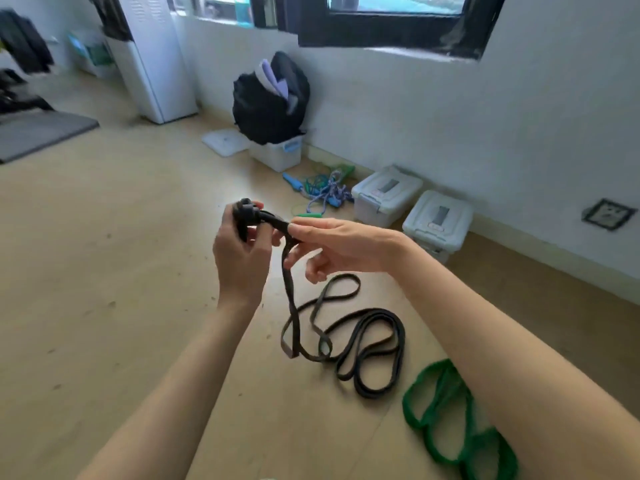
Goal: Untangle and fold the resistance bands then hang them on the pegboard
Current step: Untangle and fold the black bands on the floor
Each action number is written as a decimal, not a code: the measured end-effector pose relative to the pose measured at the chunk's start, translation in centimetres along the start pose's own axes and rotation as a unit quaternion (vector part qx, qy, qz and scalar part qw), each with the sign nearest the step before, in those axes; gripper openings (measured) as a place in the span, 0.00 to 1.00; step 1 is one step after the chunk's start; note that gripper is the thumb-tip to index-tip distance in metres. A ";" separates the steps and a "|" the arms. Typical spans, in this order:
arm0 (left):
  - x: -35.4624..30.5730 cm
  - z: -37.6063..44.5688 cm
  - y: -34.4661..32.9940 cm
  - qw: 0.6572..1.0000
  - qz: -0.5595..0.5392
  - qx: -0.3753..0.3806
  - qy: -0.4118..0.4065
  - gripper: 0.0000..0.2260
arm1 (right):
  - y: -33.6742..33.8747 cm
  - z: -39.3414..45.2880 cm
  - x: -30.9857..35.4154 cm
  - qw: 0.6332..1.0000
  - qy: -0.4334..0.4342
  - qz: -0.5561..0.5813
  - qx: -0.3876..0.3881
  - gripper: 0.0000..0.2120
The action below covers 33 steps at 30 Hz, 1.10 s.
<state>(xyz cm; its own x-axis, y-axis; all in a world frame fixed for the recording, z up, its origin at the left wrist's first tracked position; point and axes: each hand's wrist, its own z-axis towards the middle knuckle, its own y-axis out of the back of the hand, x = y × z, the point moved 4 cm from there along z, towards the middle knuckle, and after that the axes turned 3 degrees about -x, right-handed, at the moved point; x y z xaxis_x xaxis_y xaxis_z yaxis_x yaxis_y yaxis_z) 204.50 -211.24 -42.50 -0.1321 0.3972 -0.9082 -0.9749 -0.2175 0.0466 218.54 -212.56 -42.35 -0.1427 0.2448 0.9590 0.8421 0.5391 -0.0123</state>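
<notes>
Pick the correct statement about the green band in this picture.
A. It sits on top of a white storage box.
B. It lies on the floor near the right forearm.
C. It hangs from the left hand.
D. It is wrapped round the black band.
B: the green band lies on the wooden floor beside the right forearm, apart from the black band and held by neither hand.

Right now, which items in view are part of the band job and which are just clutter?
Job:
black resistance band, one end bunched in the left hand, strand pinched by the right hand
green resistance band on the floor

Clutter:
tangled jump ropes
two lidded storage bins
black bag on a bin
grey mat

No pegboard in view.
</notes>
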 end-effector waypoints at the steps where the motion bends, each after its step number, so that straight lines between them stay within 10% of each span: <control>1: -1.6 -0.3 0.9 1.000 0.012 0.017 -0.009 0.08 | -1.0 -1.2 1.1 0.999 -0.014 -0.046 -0.008 0.08; 6: -7.0 -3.4 3.9 0.972 0.141 0.187 -0.032 0.10 | -5.2 -6.6 4.0 0.904 -0.141 -0.390 -0.104 0.18; 9: -10.6 -5.1 4.6 0.950 0.166 0.252 -0.075 0.10 | -7.6 -8.7 5.4 0.879 -0.064 -0.442 -0.166 0.17; 17: -18.8 -6.9 8.2 0.935 -0.215 0.282 0.000 0.20 | -11.3 -17.3 10.4 0.955 0.244 0.005 -0.168 0.10; 22: -16.7 -10.4 3.7 0.864 -0.100 0.490 0.052 0.13 | -9.2 -19.7 8.3 0.948 0.209 0.060 -0.232 0.08; 33: -6.0 -10.3 -5.1 0.834 0.035 0.549 -0.049 0.08 | -2.7 -16.8 -0.2 0.925 0.099 0.116 -0.349 0.05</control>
<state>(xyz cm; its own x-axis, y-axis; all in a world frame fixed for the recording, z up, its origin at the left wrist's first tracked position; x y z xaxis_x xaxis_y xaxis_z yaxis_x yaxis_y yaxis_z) 212.08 -221.65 -41.59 -0.1572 0.5001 -0.8516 -0.5339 0.6823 0.4993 225.02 -227.59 -37.72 0.1231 0.0982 0.9875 0.9785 -0.1779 -0.1043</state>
